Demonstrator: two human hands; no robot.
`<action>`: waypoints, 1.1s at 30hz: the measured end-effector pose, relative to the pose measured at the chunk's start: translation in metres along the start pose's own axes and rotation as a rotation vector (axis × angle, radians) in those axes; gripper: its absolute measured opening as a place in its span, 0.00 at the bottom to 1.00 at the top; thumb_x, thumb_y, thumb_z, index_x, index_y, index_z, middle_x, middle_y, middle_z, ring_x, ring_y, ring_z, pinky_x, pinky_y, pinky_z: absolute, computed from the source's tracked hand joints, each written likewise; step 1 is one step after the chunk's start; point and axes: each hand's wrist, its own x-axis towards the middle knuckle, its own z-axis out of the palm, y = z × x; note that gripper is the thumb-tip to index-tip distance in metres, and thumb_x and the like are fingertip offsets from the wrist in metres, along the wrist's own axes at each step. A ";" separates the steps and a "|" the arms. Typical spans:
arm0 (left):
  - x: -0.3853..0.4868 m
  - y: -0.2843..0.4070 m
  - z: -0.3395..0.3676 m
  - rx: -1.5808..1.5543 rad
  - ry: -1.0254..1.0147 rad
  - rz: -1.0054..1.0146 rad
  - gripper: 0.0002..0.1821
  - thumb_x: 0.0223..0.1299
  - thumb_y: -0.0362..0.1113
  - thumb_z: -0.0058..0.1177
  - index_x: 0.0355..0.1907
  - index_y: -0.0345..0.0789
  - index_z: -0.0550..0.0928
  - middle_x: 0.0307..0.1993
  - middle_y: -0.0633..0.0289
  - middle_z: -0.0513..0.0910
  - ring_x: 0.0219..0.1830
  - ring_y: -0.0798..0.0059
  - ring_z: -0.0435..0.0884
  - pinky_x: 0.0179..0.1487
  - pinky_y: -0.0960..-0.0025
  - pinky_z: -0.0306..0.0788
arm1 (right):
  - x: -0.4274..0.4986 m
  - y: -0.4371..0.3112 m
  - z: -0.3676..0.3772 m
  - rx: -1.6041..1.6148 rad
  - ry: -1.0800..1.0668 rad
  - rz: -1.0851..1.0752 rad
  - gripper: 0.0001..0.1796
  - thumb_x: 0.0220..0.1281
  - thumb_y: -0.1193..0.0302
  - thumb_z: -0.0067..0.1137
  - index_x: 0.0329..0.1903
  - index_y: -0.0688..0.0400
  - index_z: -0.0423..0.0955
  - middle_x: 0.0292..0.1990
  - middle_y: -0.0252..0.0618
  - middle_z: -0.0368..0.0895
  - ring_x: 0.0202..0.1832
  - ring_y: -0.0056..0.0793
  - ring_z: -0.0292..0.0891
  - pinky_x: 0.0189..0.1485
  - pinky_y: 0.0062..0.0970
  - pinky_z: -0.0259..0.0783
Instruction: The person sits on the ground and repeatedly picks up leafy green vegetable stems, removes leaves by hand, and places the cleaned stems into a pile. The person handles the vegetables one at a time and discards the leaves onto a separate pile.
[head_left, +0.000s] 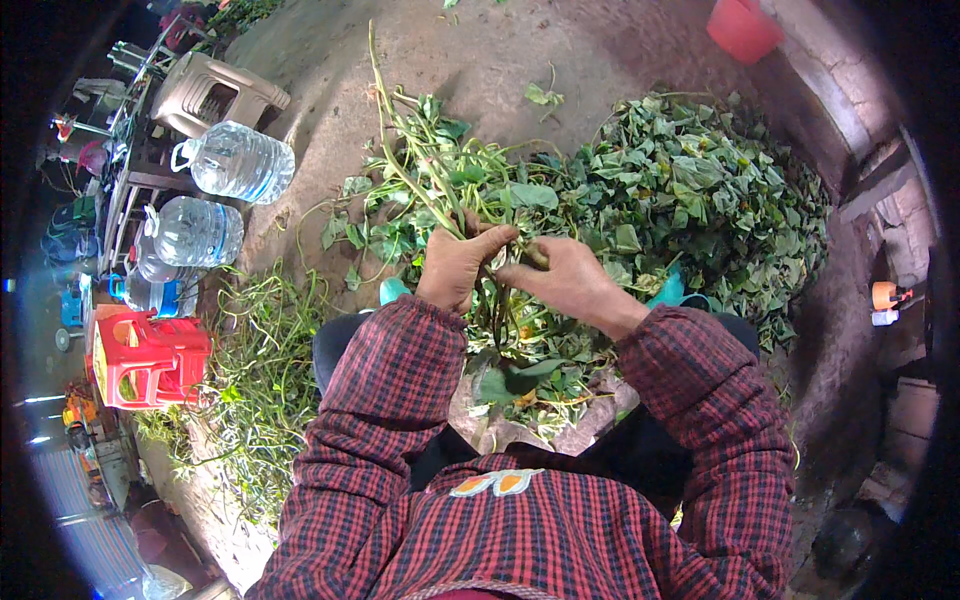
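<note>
My left hand (453, 264) is closed around a bunch of long green vine stems (405, 161), which point up and away from me. Dark stem ends hang below the fist. Close against it, my right hand (564, 283) has its thumb and fingers bent towards the bunch; what lies between those fingertips is partly hidden. Leafy vines (465, 176) spread on the ground just beyond both hands. To the right rises a large heap of green leaves (690, 180), some wilted or yellowish. Loose leaves (525, 379) lie below my hands, between my knees.
At left stand large clear plastic bottles (244, 161), a beige plastic stool (217, 94) and red plastic stools (150, 360). Thin bare stems (262, 360) are piled left of my knee. A red container (742, 31) sits far right, near a wall (862, 90).
</note>
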 end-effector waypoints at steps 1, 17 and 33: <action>0.000 -0.003 0.000 0.009 0.003 -0.008 0.13 0.45 0.25 0.64 0.28 0.34 0.72 0.25 0.63 0.78 0.25 0.79 0.77 0.28 0.78 0.71 | 0.002 0.000 0.005 -0.168 -0.005 -0.001 0.27 0.49 0.51 0.58 0.37 0.66 0.76 0.29 0.50 0.79 0.33 0.41 0.77 0.38 0.36 0.71; -0.001 0.008 -0.020 0.046 -0.322 -0.311 0.12 0.51 0.35 0.63 0.33 0.36 0.74 0.27 0.68 0.76 0.25 0.84 0.73 0.27 0.80 0.65 | -0.003 0.003 -0.043 0.124 0.016 -0.152 0.13 0.60 0.66 0.53 0.36 0.66 0.74 0.22 0.41 0.75 0.25 0.25 0.66 0.30 0.29 0.65; -0.012 0.027 -0.006 0.508 -0.457 -0.364 0.09 0.47 0.38 0.60 0.29 0.35 0.80 0.18 0.73 0.73 0.19 0.87 0.67 0.20 0.80 0.56 | -0.003 0.007 -0.030 -0.322 -0.052 -0.347 0.13 0.56 0.63 0.53 0.30 0.62 0.75 0.23 0.48 0.76 0.26 0.43 0.73 0.30 0.37 0.68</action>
